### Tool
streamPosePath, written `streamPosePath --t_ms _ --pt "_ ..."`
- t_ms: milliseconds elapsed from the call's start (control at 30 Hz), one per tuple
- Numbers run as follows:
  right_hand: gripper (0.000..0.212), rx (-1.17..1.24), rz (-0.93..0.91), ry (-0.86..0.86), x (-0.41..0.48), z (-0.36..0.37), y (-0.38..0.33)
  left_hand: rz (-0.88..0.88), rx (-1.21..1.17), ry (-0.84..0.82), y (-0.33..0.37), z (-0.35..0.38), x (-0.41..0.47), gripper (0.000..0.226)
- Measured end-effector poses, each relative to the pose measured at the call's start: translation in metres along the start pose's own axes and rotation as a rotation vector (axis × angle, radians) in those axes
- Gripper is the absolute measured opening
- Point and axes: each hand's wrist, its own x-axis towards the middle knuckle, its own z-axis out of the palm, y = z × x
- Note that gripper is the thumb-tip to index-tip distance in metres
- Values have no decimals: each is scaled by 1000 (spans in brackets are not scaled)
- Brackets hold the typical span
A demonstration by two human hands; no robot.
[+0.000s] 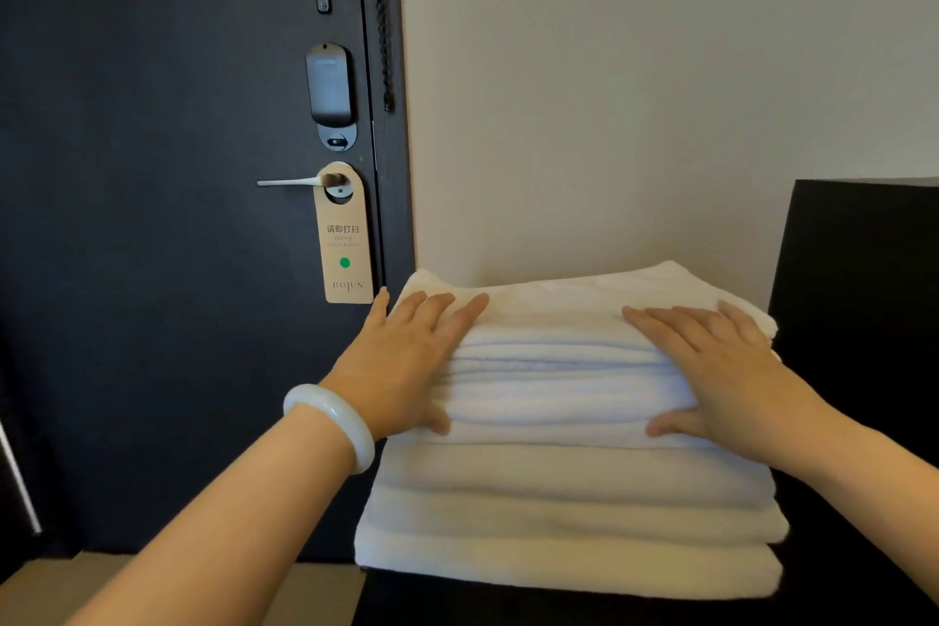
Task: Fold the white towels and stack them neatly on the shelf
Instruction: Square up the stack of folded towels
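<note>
Both arms reach forward over dark shelf [853, 585]. Big stack of white towels [569, 513] sits on it, close to wall [609, 117]. Left hand [406, 361] and right hand [721, 371] lie flat on top towel, fingers straight, thumbs on front, gripping nothing. I think I pat pile down so it stays even. Stack's left side at shelf edge; dark panel [864, 300] close on right. Little room sideways. Bracelet [350, 432] on left wrist.
</note>
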Motion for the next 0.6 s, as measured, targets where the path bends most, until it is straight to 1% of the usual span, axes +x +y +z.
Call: streamPosePath --t_ms 67,100,133,167,233,267,300,333,400,500,600 --pt "116 -4 35 -11 -1 1 -3 -56 -33 33 -3 2 -6 126" --pt "119 -12 32 31 -1 2 -6 -112 -115 52 -5 5 -13 126" --pt "125 -37 9 100 0 4 -14 -192 -272 74 -5 11 -21 126" --pt "130 -53 -14 160 3 6 -25 -289 -494 104 -4 17 -29 126" --pt "131 -30 -112 286 14 9 -55 -458 -959 175 3 32 -44 123" --pt "131 -15 -152 322 21 11 -73 -519 -1111 203 7 41 -49 116" --pt "130 -5 -177 360 28 10 -91 -560 -1195 213 11 49 -53 106" --pt "130 2 -188 385 35 9 -107 -586 -1249 215 15 57 -56 90" --pt "131 15 -182 420 46 9 -130 -635 -1355 234 18 67 -62 65" --pt "134 14 -174 450 56 10 -150 -711 -1583 259 17 69 -71 48" --pt "134 -16 -197 481 64 11 -169 -753 -1708 272 16 69 -76 39"
